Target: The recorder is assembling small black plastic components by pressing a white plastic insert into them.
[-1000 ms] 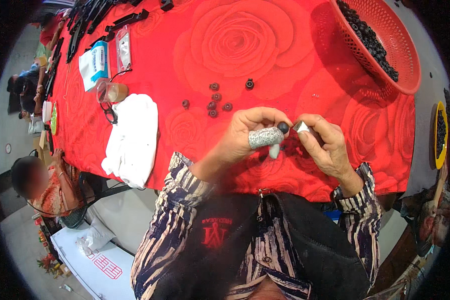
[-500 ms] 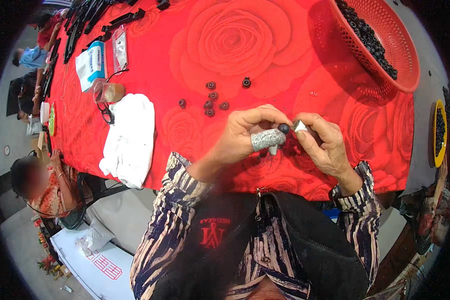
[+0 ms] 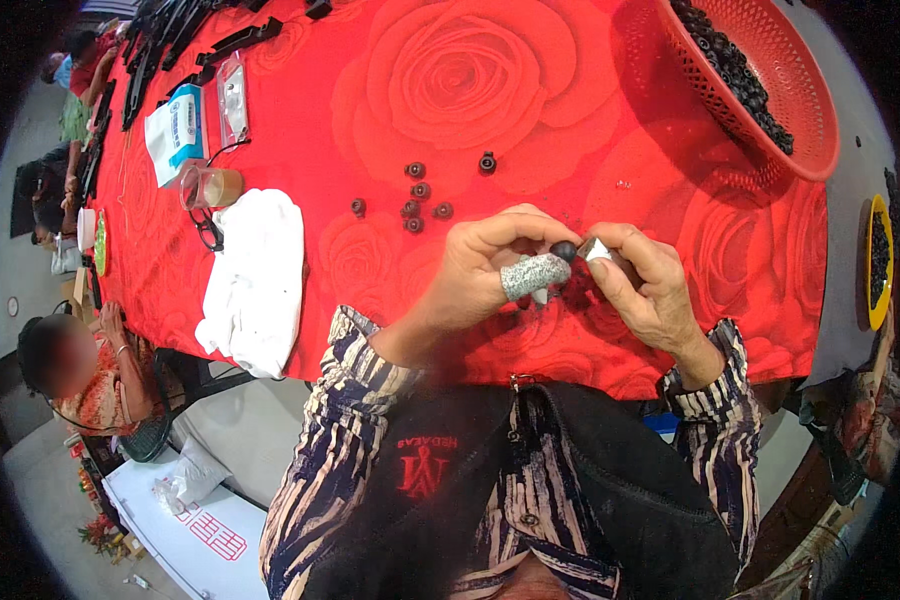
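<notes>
The left hand (image 3: 482, 252) pinches a small round black piece (image 3: 564, 250) between wrapped thumb and fingertips (the grey covering (image 3: 530, 279) probably guards the skin), above the red cloth (image 3: 560, 140). The right hand (image 3: 646, 290) pinches a small white-and-dark object (image 3: 596, 250) just beside it, seemingly for fine control. Similar loose pieces (image 3: 421, 190) lie ahead, presumably for easy reach.

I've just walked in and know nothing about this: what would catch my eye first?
Probably the bright red, rose-patterned tablecloth filling the middle, with a red basket of small black parts at upper right. Then the two hands near the front edge: the left hand, wearing a speckled grey cover on one digit, pinches a round black piece, while the right hand holds a small, white-faced piece.
</notes>
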The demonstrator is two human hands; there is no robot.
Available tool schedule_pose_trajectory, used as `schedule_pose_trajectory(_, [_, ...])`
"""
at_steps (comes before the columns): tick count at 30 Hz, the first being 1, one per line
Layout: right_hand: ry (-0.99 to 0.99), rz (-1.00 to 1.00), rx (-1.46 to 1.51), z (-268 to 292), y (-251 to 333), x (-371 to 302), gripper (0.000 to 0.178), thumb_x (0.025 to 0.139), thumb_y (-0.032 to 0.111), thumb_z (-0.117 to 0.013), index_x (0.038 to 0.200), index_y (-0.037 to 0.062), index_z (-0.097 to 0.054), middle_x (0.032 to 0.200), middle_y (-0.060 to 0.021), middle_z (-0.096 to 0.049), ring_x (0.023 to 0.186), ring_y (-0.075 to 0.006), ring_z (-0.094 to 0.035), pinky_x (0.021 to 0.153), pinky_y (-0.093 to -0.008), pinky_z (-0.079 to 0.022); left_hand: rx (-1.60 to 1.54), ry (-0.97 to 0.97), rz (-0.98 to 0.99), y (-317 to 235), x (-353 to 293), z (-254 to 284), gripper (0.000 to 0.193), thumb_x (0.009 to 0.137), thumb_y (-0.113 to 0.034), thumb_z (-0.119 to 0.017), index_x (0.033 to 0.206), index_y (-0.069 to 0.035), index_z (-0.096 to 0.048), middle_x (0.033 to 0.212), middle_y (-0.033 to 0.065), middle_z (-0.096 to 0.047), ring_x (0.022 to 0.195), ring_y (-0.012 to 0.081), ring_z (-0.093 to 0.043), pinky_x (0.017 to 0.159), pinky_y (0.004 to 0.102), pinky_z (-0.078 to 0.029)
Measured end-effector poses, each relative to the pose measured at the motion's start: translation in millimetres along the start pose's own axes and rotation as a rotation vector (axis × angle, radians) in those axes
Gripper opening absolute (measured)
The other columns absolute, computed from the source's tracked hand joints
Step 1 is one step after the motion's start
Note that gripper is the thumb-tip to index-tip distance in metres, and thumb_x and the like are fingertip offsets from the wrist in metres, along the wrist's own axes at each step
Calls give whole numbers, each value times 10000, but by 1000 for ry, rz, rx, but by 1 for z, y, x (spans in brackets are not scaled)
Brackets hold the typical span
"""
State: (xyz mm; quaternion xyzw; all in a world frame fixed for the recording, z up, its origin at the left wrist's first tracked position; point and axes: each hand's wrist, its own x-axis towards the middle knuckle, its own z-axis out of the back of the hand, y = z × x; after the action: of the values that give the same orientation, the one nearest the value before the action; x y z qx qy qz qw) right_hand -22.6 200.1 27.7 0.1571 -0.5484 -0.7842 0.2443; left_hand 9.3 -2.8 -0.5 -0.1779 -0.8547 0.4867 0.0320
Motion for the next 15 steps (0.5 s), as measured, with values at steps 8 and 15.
schedule_pose_trajectory(8, [-44,15,-16,0,0,0,158,862,72,-592,994,-9,-563,740,-66,-575,621,-101,-540,546,-238,-421,9,-40,-89,1,1,-3,267,793,30,-662,1055,31,-611,919,39,-532,823,84,-531,669,208,-469])
schedule_pose_trajectory(15, [-30,3,-11,1,3,-1,158,861,63,-589,999,-10,-565,761,-75,-591,650,-109,-560,567,-244,-434,27,-27,-81,4,3,-3,270,792,23,-666,1056,29,-610,947,40,-539,822,75,-535,661,197,-476])
